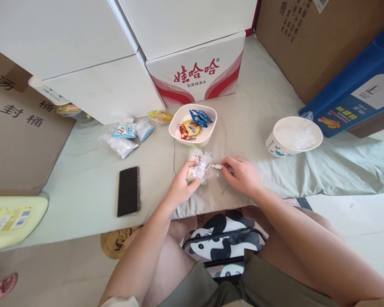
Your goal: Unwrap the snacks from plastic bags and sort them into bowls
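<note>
My left hand (184, 181) is closed on a crinkly clear plastic packet (201, 164) with green edges, lying on the cloth-covered table. What is inside the packet is hard to make out. From the right, my right hand (241, 175) pinches a slim white stick-like object (218, 166), its tip at the packet's right side. Just beyond the packet stands a white bowl (176, 135) with small snack packs in it: a blue pack (201, 118), a yellow pack (192, 127) and a red pack (186, 133).
Left of the bowl lie a blue-and-white pack (124, 130), clear wrappers (123, 147) and a yellow pack (160, 116). A black phone (128, 191) rests nearer me. On the right are a paper tub (294, 135) and a blue jug (345, 91). Boxes, including a white-and-red carton (196, 72), stand behind.
</note>
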Demonstrator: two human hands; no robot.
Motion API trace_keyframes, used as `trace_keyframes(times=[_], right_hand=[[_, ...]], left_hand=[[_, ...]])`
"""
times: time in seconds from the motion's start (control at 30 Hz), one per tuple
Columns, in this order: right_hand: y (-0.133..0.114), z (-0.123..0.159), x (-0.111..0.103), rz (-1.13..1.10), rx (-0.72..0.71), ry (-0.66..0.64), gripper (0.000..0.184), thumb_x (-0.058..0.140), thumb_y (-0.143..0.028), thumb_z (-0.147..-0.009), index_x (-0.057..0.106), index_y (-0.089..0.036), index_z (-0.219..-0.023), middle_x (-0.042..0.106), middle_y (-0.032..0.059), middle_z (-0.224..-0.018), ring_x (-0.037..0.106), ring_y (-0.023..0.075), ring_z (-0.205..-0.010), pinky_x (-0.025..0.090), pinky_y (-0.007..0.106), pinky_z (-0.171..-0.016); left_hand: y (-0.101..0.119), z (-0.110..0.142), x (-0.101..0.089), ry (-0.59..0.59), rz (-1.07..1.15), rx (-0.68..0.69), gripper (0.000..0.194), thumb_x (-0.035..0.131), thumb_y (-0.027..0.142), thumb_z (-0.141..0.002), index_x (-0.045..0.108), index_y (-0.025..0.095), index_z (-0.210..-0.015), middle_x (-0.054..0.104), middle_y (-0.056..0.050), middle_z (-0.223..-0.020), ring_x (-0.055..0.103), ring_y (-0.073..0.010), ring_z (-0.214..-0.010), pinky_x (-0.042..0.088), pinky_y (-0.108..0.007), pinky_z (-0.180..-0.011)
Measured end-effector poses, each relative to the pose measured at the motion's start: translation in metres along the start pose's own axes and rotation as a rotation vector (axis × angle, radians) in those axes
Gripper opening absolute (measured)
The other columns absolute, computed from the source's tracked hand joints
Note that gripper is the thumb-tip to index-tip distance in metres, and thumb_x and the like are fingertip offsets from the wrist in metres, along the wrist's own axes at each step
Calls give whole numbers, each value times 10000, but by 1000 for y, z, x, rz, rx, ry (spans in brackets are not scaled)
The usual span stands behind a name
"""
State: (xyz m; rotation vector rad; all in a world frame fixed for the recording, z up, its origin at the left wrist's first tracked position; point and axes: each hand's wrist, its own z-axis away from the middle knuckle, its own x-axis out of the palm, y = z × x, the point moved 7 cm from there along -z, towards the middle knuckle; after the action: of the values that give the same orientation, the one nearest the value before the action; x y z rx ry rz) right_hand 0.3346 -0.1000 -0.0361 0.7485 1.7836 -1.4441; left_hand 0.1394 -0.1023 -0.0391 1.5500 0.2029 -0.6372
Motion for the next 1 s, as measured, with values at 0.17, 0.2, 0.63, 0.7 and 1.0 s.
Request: trace_keyframes(times=[0.17,0.2,0.63,0.7,1.0], right_hand=[[-2,2,5,27,-7,-53,172,484,-240,-902,654,-224,-926,724,53,-869,645,233,-848,432,323,-738],[-3,2,6,31,-16,-61,171,484,-239,-904,653,-224,-925,724,52,-873,646,231,-844,431,324,-747],[-7,4,10,50,-53,-116,164,491,-212,-901,652,-220,-928,733,51,-885,662,232,-857,406,340,-787],[-7,4,11,52,-51,-117,161,492,-214,-900,651,-220,-924,731,48,-873,663,232,-853,401,340,-785],[-8,4,11,73,-53,-133,167,485,-212,-902,651,-215,-926,729,47,-879,661,240,-854,394,344,-784]], left_hand=[[2,1,0,-5,1,-7,385,582,255,-810,537,212,-1190,622,-78,-1286,578,-247,-1216,432,-386,-1070],[3,1,0,-5,1,-3,386,584,252,-809,538,212,-1189,623,-78,-1283,581,-247,-1210,436,-385,-1066],[1,0,1,-13,-31,-9,388,582,247,-818,536,217,-1202,621,-73,-1287,583,-246,-1206,451,-377,-1047],[0,1,2,-17,-33,-14,390,578,246,-821,533,216,-1207,621,-75,-1286,586,-248,-1198,451,-382,-1045],[2,1,2,-22,-43,-9,389,580,249,-821,533,213,-1206,625,-78,-1271,593,-251,-1198,445,-388,-1062]])
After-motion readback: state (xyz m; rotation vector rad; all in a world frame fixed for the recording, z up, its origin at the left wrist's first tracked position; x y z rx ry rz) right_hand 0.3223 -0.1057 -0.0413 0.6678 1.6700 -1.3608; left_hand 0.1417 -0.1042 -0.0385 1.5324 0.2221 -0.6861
